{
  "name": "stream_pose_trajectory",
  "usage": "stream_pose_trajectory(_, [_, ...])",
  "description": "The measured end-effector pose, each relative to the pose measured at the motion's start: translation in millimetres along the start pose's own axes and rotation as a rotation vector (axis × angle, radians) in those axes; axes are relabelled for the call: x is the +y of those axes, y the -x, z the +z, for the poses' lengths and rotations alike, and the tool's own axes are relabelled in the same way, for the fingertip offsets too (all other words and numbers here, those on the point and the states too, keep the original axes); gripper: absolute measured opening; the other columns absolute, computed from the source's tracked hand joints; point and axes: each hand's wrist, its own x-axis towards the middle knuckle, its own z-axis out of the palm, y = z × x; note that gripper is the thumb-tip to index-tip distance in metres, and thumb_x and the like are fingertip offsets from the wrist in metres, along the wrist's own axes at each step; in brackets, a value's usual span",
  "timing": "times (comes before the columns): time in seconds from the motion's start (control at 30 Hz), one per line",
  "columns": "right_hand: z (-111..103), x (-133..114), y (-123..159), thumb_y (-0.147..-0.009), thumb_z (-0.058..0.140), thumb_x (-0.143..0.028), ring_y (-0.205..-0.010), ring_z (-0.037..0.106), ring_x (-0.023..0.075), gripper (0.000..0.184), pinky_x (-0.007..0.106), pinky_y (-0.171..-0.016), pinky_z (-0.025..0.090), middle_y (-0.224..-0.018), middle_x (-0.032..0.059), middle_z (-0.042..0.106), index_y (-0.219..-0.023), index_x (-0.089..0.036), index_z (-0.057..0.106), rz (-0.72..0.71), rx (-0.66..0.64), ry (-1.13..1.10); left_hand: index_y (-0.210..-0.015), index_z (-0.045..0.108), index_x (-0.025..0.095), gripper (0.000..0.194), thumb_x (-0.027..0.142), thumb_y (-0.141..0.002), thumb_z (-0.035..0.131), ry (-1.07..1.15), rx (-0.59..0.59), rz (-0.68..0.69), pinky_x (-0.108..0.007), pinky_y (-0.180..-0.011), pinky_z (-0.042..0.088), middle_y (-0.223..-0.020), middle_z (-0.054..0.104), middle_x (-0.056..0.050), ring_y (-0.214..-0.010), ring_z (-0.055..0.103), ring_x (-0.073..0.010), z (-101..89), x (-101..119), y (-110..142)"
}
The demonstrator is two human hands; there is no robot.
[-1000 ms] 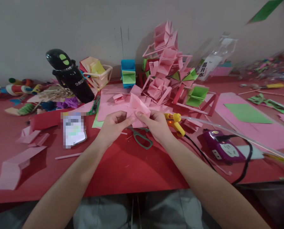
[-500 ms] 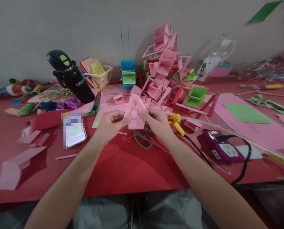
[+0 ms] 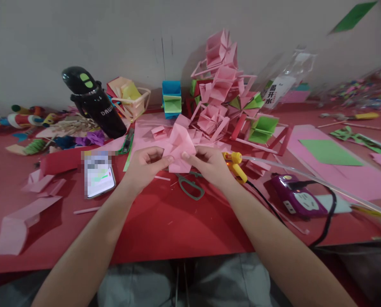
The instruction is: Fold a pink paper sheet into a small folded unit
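Note:
A creased piece of folded pink paper (image 3: 180, 147) is held up over the table between both hands. My left hand (image 3: 148, 166) pinches its left edge, thumb in front and fingers behind. My right hand (image 3: 208, 164) grips the right side the same way, its thumb pressing near the middle. Just below the paper lies a pair of grey-green scissors (image 3: 191, 188), partly covered by the right hand. Right of the right hand rests a yellow hot glue gun (image 3: 237, 167) with a clear glue stick in its back.
Behind stands a pile of pink folded-paper pieces (image 3: 222, 81) against the wall. A black bottle (image 3: 96, 102) and a phone (image 3: 99, 175) are on the left. A purple power socket (image 3: 297, 196) with a black cable lies right, near green paper (image 3: 331, 152).
The folded pink paper has shifted slightly left, and its upper part now bends open more. My right hand has moved a little left with it.

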Motion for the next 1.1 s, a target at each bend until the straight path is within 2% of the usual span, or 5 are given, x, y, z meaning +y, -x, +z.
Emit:
stream_pose_trajectory(0.27, [-2, 8, -3, -0.084, 0.064, -0.062, -0.058, 0.04, 0.0108, 0.049, 0.027, -0.055, 0.034, -0.06, -0.0025, 0.047, -0.063, -0.019, 0.058, -0.004, -0.048, -0.082, -0.065, 0.063, 0.018, 0.02, 0.03, -0.076, 0.075, -0.037, 0.035, 0.043, -0.024, -0.055, 0.041, -0.062, 0.058, 0.003, -0.057, 0.051, -0.0107, -0.6, 0, 0])
stream_pose_trajectory(0.6, [-5, 5, -4, -0.079, 0.07, -0.061, -0.072, 0.062, 0.0166, 0.041, 0.031, -0.069, 0.055, -0.071, 0.0018, 0.063, -0.074, -0.021, 0.068, 0.137, -0.127, -0.31, -0.073, 0.068, 0.018, 0.017, 0.033, -0.076, 0.076, -0.063, 0.052, 0.037, -0.026, -0.06, 0.042, -0.068, 0.063, 0.0, -0.063, 0.055, -0.0131, -7.7, 1, -1])
stream_pose_trajectory(0.8, [-7, -2, -4, -0.077, 0.078, -0.047, -0.099, 0.066, 0.0193, 0.039, 0.034, -0.088, 0.055, -0.106, 0.0046, 0.072, -0.11, -0.026, 0.072, -0.03, -0.057, -0.257, -0.074, 0.068, 0.02, 0.016, 0.033, -0.083, 0.072, -0.218, 0.066, 0.162, -0.025, -0.063, 0.042, -0.071, 0.062, 0.001, -0.067, 0.054, -0.0137, -9.9, -1, -3])
stream_pose_trajectory(0.97, [-8, -4, -4, -0.079, 0.077, -0.043, -0.085, 0.065, 0.0173, 0.026, 0.033, -0.08, 0.054, -0.092, 0.0033, 0.072, -0.095, -0.023, 0.074, -0.108, 0.016, -0.142, -0.078, 0.072, 0.021, 0.015, 0.036, -0.082, 0.073, -0.366, 0.121, 0.194, -0.026, -0.056, 0.037, -0.067, 0.061, 0.001, -0.059, 0.048, -0.0125, -11.9, -4, -3])
stream_pose_trajectory(1.1, [-8, -4, -3, -0.079, 0.076, -0.045, -0.079, 0.062, 0.0163, 0.024, 0.031, -0.076, 0.052, -0.084, 0.0015, 0.07, -0.089, -0.023, 0.074, -0.147, -0.018, -0.079, -0.076, 0.07, 0.021, 0.017, 0.036, -0.084, 0.071, -0.308, 0.042, 0.173, -0.024, -0.053, 0.039, -0.067, 0.062, 0.001, -0.055, 0.05, -0.0108, -11.7, -1, -2])
